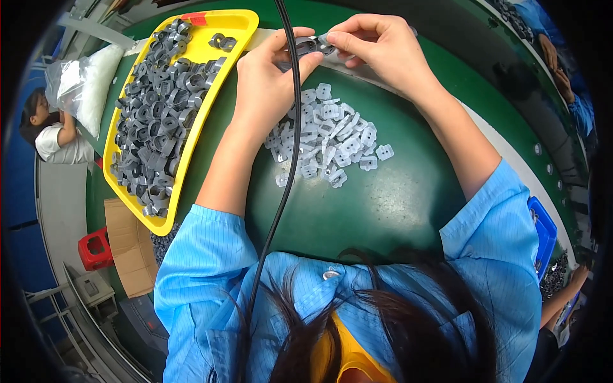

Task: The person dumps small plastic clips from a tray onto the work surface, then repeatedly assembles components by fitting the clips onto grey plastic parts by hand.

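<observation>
At the far side of the green table, my left hand (pixel 265 80) is closed on a dark grey plastic ring part (pixel 305 46), held between thumb and fingers. My right hand (pixel 383 51) meets it from the right, thumb and forefinger pinching a small light grey piece (pixel 324 41) against the ring. The fingers partly hide how the two fit together. Below both hands lies a loose pile of translucent white plastic plates (pixel 332 134) with small holes. Left of my left forearm, a yellow tray (pixel 246 29) holds many similar grey ring parts (pixel 153 118).
A black cable (pixel 284 191) hangs across the view, passing in front of my left hand. A cardboard box (pixel 131 249) and a red stool (pixel 96 249) are at left. A blue tray (pixel 543 236) stands at right. Other people sit at both sides.
</observation>
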`<action>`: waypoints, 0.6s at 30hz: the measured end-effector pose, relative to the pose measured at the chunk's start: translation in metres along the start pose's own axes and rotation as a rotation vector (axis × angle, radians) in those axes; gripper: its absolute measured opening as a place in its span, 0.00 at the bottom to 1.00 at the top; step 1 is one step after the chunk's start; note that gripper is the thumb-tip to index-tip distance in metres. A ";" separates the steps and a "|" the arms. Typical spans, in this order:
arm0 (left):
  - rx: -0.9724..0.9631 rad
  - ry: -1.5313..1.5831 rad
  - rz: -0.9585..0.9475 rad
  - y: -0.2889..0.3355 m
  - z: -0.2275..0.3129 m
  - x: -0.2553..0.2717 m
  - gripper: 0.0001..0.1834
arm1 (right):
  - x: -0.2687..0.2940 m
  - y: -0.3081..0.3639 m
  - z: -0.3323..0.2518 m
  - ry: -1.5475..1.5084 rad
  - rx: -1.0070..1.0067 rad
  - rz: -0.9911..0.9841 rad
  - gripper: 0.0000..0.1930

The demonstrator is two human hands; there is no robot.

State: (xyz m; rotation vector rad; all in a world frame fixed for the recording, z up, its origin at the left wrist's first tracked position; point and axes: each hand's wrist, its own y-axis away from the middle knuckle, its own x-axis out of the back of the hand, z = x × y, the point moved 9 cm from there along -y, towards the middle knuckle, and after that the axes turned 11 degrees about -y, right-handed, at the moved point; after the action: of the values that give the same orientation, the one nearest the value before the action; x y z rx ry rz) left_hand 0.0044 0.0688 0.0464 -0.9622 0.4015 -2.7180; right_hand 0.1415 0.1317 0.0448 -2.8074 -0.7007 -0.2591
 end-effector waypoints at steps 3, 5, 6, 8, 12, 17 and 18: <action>0.089 0.160 -0.047 0.000 -0.007 -0.006 0.16 | -0.005 0.001 0.015 -0.458 -0.123 0.008 0.10; 0.120 0.405 -0.096 0.000 -0.011 -0.016 0.17 | -0.003 0.001 0.015 -0.447 -0.113 -0.003 0.10; 0.114 0.405 -0.098 -0.001 -0.011 -0.016 0.17 | -0.003 0.000 0.014 -0.439 -0.110 -0.018 0.11; 0.108 0.448 -0.090 0.001 -0.010 -0.014 0.19 | -0.005 0.001 0.013 -0.466 -0.104 -0.009 0.10; -0.050 0.191 0.009 -0.002 -0.004 -0.009 0.22 | -0.003 0.002 -0.003 -0.388 0.140 0.056 0.09; -0.125 -0.107 0.198 0.001 0.012 0.008 0.20 | 0.006 0.007 -0.030 0.003 0.323 0.119 0.08; -0.124 -0.157 0.218 0.003 0.017 0.009 0.19 | 0.008 0.007 -0.031 0.045 0.338 0.140 0.10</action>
State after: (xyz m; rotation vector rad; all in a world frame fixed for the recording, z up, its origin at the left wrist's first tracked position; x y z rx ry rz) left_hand 0.0092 0.0599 0.0635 -1.0855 0.6120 -2.4275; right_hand 0.1483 0.1208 0.0745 -2.5047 -0.4824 -0.1605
